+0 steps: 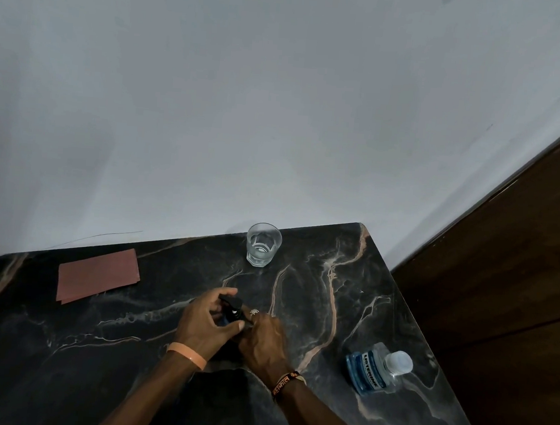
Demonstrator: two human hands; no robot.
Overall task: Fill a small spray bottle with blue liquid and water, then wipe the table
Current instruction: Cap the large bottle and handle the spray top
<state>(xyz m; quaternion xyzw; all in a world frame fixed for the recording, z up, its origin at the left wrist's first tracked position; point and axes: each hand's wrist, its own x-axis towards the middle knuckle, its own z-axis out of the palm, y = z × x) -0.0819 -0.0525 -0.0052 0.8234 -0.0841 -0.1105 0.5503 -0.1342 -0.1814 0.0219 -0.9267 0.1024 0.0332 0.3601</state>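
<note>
At mid-table (pixel 350 285), the left hand (pixel 208 322) curls its fingers round the spray bottle (pixel 233 310), and the right hand (pixel 266 340) grips it from the other side. A glass (pixel 264 244) stands behind, a blue bottle (pixel 375 370) to the right, and a cloth (pixel 97 275) to the left.

Your counter (pixel 348 305) is black marble with pink-white veins; the cloth (pixel 97 275) dusty pink; the mouthwash bottle (pixel 371 370) blue, white-capped.
</note>
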